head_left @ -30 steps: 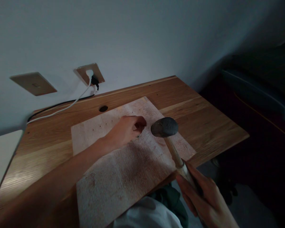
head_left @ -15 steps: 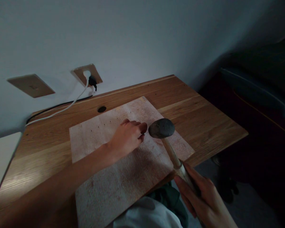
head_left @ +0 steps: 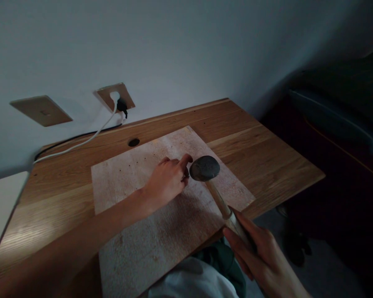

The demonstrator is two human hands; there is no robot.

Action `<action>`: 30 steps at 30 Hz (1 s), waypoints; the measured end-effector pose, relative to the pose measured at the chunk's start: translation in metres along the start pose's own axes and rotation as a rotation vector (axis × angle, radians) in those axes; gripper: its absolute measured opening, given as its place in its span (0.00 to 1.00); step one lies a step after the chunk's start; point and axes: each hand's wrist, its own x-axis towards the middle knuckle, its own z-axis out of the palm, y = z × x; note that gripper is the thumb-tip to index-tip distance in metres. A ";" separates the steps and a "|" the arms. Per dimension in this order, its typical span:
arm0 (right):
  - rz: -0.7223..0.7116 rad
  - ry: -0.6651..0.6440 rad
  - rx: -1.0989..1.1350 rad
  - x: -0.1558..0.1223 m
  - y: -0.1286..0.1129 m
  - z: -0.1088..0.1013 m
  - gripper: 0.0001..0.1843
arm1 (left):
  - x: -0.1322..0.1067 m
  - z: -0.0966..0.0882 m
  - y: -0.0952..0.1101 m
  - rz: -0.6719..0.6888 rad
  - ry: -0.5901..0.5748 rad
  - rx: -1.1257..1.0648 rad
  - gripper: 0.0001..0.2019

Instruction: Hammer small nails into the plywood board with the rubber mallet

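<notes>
My right hand [head_left: 262,253] is wrapped around the black-headed wooden mallet [head_left: 205,168], which slants away leftward to just beside my curled left hand [head_left: 167,180], whose grip I cannot tell, over the whitish rectangular board [head_left: 139,248].

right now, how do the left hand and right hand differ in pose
The left hand is over the pale board; the right hand appears beyond its edge. The right hand grips the mallet; the left hand has bent fingers near the mallet's head, any grip unclear. Both are bare.

Wooden table [head_left: 267,161] beneath a pale, blotchy board [head_left: 155,236].
</notes>
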 end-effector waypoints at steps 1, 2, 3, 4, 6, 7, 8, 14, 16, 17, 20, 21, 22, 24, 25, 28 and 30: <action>-0.002 -0.003 -0.006 0.000 -0.001 0.000 0.28 | 0.000 -0.001 0.000 -0.005 -0.001 0.003 0.21; -0.006 -0.009 -0.011 0.000 -0.001 0.000 0.28 | 0.001 -0.002 0.000 -0.009 -0.004 0.004 0.22; -0.010 -0.016 -0.015 0.000 -0.002 0.000 0.28 | 0.001 -0.003 0.000 -0.014 -0.007 0.001 0.22; -0.014 -0.023 -0.018 0.000 -0.002 0.000 0.28 | 0.001 -0.005 0.000 -0.021 -0.008 -0.004 0.23; -0.022 -0.030 -0.019 0.000 -0.002 -0.001 0.28 | 0.002 -0.009 0.000 -0.035 -0.007 -0.014 0.24; -0.024 -0.030 -0.019 0.000 -0.002 -0.001 0.29 | 0.002 -0.010 0.000 -0.039 -0.011 -0.016 0.24; -0.027 -0.031 -0.020 0.001 -0.002 -0.001 0.29 | 0.002 -0.010 0.001 -0.042 -0.018 -0.013 0.24; -0.043 -0.028 -0.030 0.001 -0.006 -0.001 0.26 | 0.003 -0.006 0.002 -0.037 -0.076 0.040 0.23; -0.037 -0.027 -0.028 0.001 -0.007 -0.001 0.26 | 0.004 -0.006 0.003 -0.037 -0.083 0.032 0.23; -0.033 -0.023 -0.027 0.001 -0.007 0.000 0.27 | 0.004 -0.006 0.003 -0.037 -0.082 0.028 0.23; -0.026 -0.013 -0.034 0.001 -0.005 0.000 0.28 | 0.003 -0.007 0.003 -0.033 -0.070 0.022 0.23; -0.024 -0.017 -0.038 0.001 -0.005 0.000 0.29 | 0.003 -0.007 0.003 -0.033 -0.065 0.022 0.23; -0.021 -0.024 -0.040 0.001 -0.004 -0.001 0.30 | 0.003 -0.006 0.002 -0.035 -0.060 0.022 0.24; -0.020 -0.042 -0.043 0.002 -0.002 -0.002 0.30 | 0.002 -0.006 0.002 -0.037 -0.049 0.022 0.25; -0.022 -0.049 -0.044 0.003 -0.001 -0.002 0.30 | 0.002 -0.006 0.001 -0.032 -0.043 0.019 0.25; -0.055 -0.080 -0.060 0.006 0.006 -0.002 0.29 | 0.002 -0.004 0.000 -0.014 -0.031 0.015 0.25; -0.086 -0.088 -0.080 0.006 0.014 -0.002 0.30 | 0.001 -0.003 -0.002 -0.010 -0.020 0.021 0.26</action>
